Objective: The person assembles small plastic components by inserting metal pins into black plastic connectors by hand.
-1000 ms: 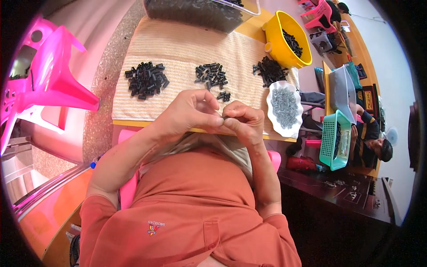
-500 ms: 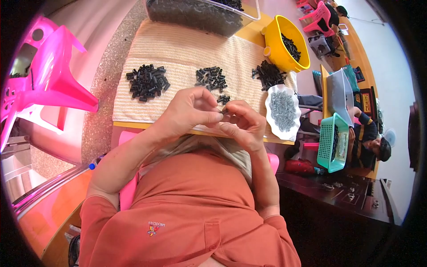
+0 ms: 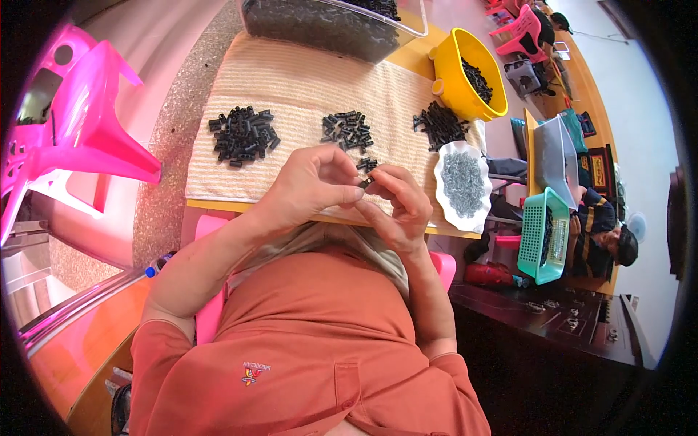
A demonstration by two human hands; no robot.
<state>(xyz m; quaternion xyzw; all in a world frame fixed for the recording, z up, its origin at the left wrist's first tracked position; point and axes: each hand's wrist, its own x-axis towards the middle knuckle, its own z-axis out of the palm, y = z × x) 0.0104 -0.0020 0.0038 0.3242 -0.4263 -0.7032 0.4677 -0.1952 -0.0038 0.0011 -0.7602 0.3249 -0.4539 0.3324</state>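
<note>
Over the table's near edge, my left hand (image 3: 309, 182) and my right hand (image 3: 398, 207) meet fingertip to fingertip. Both pinch a small black cylindrical piece (image 3: 366, 182), mostly hidden by the fingers. Just beyond them lies a small cluster of short black pieces (image 3: 367, 165). Farther off is a loose middle pile of black pieces (image 3: 347, 129). A larger pile of black tubular pieces (image 3: 243, 136) sits to the left, and another black pile (image 3: 441, 125) to the right. A white scalloped dish (image 3: 440, 190) beside my right hand holds many small transparent pieces (image 3: 463, 182).
A striped towel (image 3: 283, 80) covers the table. At the back stand a transparent bin (image 3: 327, 33) and a yellow tub (image 3: 445, 69), both holding black pieces. Pink plastic stools (image 3: 94, 134) are at left. At right are a green basket (image 3: 533, 236) and a seated person (image 3: 600, 225).
My right fingers and thumb have shifted slightly around the black piece, which shows a little more. My left hand has hardly moved.
</note>
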